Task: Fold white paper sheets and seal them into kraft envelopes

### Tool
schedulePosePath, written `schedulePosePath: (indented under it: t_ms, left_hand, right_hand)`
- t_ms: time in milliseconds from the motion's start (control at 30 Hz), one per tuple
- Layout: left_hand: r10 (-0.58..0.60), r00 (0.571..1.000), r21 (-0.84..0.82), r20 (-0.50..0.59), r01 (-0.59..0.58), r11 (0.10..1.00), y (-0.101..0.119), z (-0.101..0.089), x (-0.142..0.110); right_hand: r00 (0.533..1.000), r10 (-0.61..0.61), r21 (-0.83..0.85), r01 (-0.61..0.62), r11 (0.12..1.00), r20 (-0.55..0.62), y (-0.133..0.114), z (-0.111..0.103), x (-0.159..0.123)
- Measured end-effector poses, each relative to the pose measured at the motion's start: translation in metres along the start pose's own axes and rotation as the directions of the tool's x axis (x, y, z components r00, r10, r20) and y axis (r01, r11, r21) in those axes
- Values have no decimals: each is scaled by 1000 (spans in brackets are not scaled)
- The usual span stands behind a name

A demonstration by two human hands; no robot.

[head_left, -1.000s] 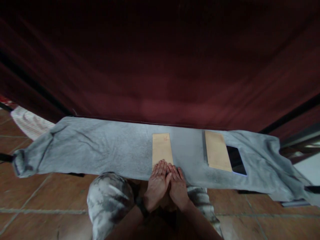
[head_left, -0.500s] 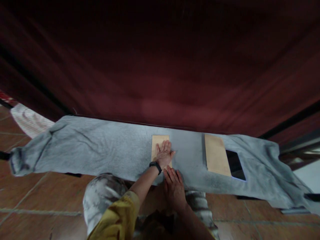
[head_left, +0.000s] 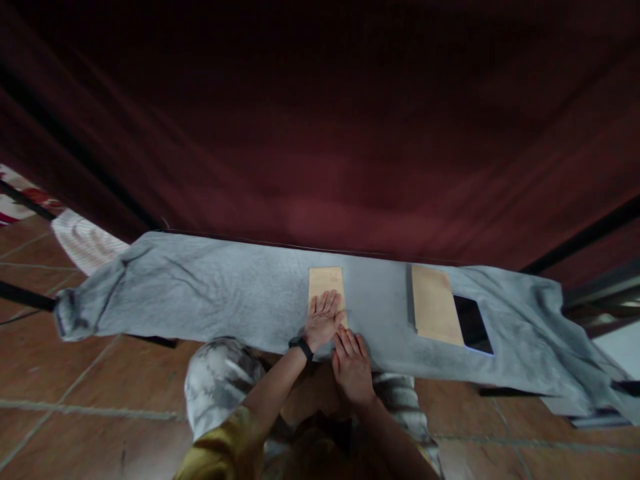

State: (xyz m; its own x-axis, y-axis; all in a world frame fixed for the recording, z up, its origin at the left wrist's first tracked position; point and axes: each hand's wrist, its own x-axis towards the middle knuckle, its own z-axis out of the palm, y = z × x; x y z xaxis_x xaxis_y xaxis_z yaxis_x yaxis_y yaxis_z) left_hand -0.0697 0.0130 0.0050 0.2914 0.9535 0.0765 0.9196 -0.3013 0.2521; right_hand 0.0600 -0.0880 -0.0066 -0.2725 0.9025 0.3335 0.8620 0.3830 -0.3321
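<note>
A tan paper rectangle (head_left: 325, 277), which looks like an envelope, lies flat on the grey cloth. Across its lower half rests my left hand (head_left: 324, 323), palm down with the fingers stretched out, a dark band on the wrist. My right hand (head_left: 353, 367) lies at the cloth's near edge, fingers extended, its fingertips by the paper's lower right corner and close to the left hand. Nothing is gripped in either hand. The paper's lower part is hidden under the left hand.
A stack of similar tan paper (head_left: 436, 305) lies on the right, with a dark-screened phone or tablet (head_left: 473, 325) against its right side. The grey cloth (head_left: 225, 287) covers a long, narrow surface. Beyond it rises a dark red fabric wall (head_left: 320, 167). My knees are below.
My left hand has slid toward me along the paper, baring more of its upper part. My right hand's fingertips have come up to the paper's lower corner. The camera view has shifted slightly.
</note>
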Motion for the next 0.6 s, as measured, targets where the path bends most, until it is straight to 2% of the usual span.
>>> schedulePosePath:
  t_ms: [233,333,433,600]
  left_hand:
    - [-25,993,23,-119,28,999,-5,-1,-47]
    - [-128,981,61,-146,138,989,-2,-3,-63]
    - [-243,951,82,-193,262,961,3,-6,-75]
    - [-313,917,-6,-247,321,947,10,-13,-83]
  right_hand:
    - [1000,-26,-34,25,999,-11,-5,-9,0]
    - [999,-37,-53,35,998,-34,-3,-7,-1]
    - [998,-36,-63,33,997,-59,0,-3,-2]
    - [996,-20,-71,14,997,-83,0,0,-4]
